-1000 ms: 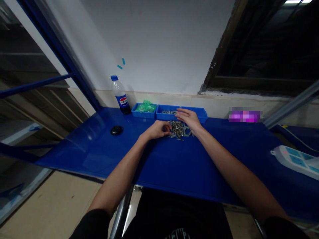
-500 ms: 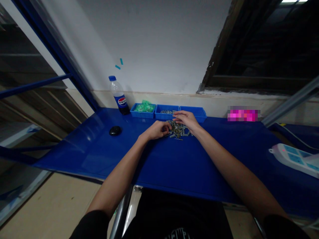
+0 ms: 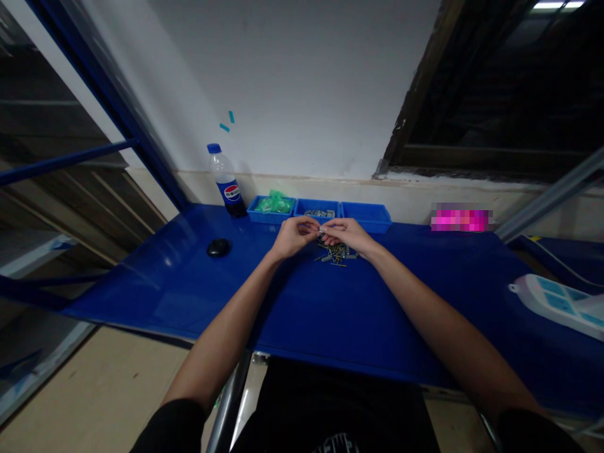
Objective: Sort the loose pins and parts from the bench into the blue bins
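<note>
My left hand [image 3: 297, 238] and my right hand [image 3: 349, 234] meet fingertip to fingertip above the pile, both closed in a pinch. A tiny pale bit shows between the fingertips, too small to name. Below them on the blue table lies a loose pile of brassy screws [image 3: 336, 254] mixed with grey plugs [image 3: 350, 256] that look like wall plugs. My right hand partly covers the pile. Just behind the hands, the middle blue bin [image 3: 318, 204] holds similar grey pieces.
The left blue bin [image 3: 271, 219] holds green plastic bags; the right blue bin [image 3: 365, 206] stands beside the middle one. A cola bottle [image 3: 228, 185] and a black round object [image 3: 218, 248] are at left. A white power strip [image 3: 557, 296] lies at right on the blue table [image 3: 330, 314].
My left hand has lifted from the pile's left edge, and my right hand has come down and left. Their fingertips now meet above the pile.
</note>
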Available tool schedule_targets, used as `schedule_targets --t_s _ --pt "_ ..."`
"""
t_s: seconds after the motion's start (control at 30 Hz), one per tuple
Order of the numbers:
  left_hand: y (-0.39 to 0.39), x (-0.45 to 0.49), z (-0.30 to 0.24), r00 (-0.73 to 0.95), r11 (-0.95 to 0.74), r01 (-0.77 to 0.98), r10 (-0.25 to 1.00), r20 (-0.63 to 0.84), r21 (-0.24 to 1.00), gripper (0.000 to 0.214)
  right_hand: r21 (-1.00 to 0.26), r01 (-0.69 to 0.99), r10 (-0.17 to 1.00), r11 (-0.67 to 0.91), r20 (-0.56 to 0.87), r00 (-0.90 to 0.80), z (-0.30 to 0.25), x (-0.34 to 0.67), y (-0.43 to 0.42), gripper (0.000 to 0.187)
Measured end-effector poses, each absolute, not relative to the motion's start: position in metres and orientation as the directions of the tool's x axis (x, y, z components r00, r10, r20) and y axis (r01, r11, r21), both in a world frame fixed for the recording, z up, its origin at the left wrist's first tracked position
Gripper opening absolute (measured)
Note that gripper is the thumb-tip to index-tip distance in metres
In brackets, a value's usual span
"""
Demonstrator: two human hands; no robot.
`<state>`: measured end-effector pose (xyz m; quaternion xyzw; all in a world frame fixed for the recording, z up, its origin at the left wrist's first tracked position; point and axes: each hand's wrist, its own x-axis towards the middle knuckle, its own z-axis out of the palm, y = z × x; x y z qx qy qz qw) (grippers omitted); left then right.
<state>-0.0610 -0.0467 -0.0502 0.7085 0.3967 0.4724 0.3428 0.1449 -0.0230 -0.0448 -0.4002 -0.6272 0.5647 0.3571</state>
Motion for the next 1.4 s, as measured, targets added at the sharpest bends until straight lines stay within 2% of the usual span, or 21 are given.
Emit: schedule_targets --t_s 0.1,0.17,0.27,0.33,0.47,0.57,0.67,0.73,0.83,0.9,1.03,1.23,1.3,1.4 --pt "-0.048 -0.06 -0.05 0.253 -0.453 0.22 0.882 0.398 0.864 0.022 -0.999 0.039 0.91 0.001 -0.015 -0.414 -0.044 0.144 -0.025 0.018" --pt "-0.048 -0.061 -0.051 0.25 -0.467 0.295 0.88 0.405 0.833 0.02 -0.997 0.075 0.924 0.013 -0.016 -0.383 -0.044 0.145 -0.024 0.017" --pt "-0.048 -0.064 -0.054 0.283 -0.496 0.529 0.868 0.407 0.689 0.013 -0.985 0.166 0.953 0.055 0.002 -0.304 -0.046 0.147 -0.02 0.016" --pt "-0.047 -0.065 -0.056 0.348 -0.535 0.628 0.842 0.411 0.564 0.012 -0.983 0.151 0.966 0.1 0.06 -0.25 -0.046 0.148 -0.019 0.02" --pt "-0.046 -0.063 -0.061 0.529 -0.684 0.6 0.729 0.435 0.415 0.023 -0.977 0.023 0.957 0.212 0.203 -0.207 -0.042 0.148 -0.017 0.046" --pt "-0.044 -0.06 -0.066 0.651 -0.757 0.541 0.653 0.388 0.366 0.026 -0.967 0.037 0.95 0.251 0.238 -0.204 -0.039 0.148 -0.015 0.047" --pt "-0.041 -0.06 -0.07 0.692 -0.76 0.541 0.646 0.324 0.36 0.025 -0.967 0.122 0.959 0.222 0.194 -0.209 -0.037 0.152 -0.013 0.031" --pt "-0.04 -0.061 -0.071 0.682 -0.747 0.553 0.66 0.314 0.369 0.025 -0.941 0.256 0.958 0.221 0.159 -0.239 -0.038 0.158 -0.011 0.021" --pt "-0.039 -0.063 -0.07 0.652 -0.727 0.574 0.684 0.327 0.377 0.023 -0.776 0.528 0.923 0.346 0.18 -0.34 -0.038 0.168 -0.008 0.016" --pt "-0.04 -0.064 -0.068 0.636 -0.717 0.589 0.696 0.334 0.374 0.022 -0.671 0.613 0.897 0.416 0.192 -0.399 -0.038 0.175 -0.006 0.016" --pt "-0.041 -0.064 -0.069 0.596 -0.686 0.615 0.727 0.342 0.389 0.022 -0.67 0.615 0.894 0.415 0.176 -0.412 -0.035 0.18 -0.004 0.02" --pt "-0.04 -0.063 -0.072 0.494 -0.6 0.607 0.799 0.344 0.521 0.025 -0.69 0.598 0.897 0.407 0.177 -0.405 -0.029 0.188 -0.003 0.022" --pt "-0.042 -0.064 -0.07 0.486 -0.598 0.615 0.801 0.351 0.514 0.023 -0.666 0.618 0.892 0.418 0.171 -0.419 -0.029 0.191 -0.002 0.021" --pt "-0.044 -0.063 -0.066 0.476 -0.612 0.671 0.789 0.389 0.419 0.024 -0.618 0.653 0.883 0.438 0.16 -0.441 -0.028 0.195 0.0 0.018"
